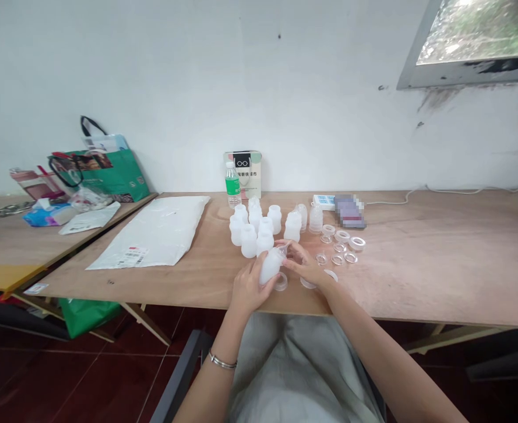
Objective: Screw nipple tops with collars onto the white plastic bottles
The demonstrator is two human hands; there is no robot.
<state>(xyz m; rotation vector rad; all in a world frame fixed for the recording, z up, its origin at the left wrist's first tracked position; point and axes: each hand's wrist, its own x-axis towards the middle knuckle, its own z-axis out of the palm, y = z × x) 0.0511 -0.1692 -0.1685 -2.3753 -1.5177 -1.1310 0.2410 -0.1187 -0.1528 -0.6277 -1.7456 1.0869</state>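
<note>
- Both hands are holding one tilted frosted bottle [268, 270] over the worktop [435, 258], nearer the person than the water bottle [233, 187] and somewhat to its right.
- Left hand [250, 283] is wrapping around the body of that tilted bottle; a silver bangle [223, 361] is circling the wrist.
- Right hand [306, 264] is pinching the clear tip [282, 249] at its upper end.
- Other frosted bottles [249, 241] are standing upright in a group, spreading from just in front of the water bottle toward its right.
- Two domed bottles [316, 219] are standing farther right of the water bottle.
- Loose rings [357, 244] are lying to the right of the water bottle and nearer the person, one of them just beside the left hand.
- One paper bag [254, 179] is standing just behind the water bottle.
- One white parcel [157, 229] is lying flat to the left of the water bottle.
- One green bag [124, 176] is standing well to the left of the water bottle.
</note>
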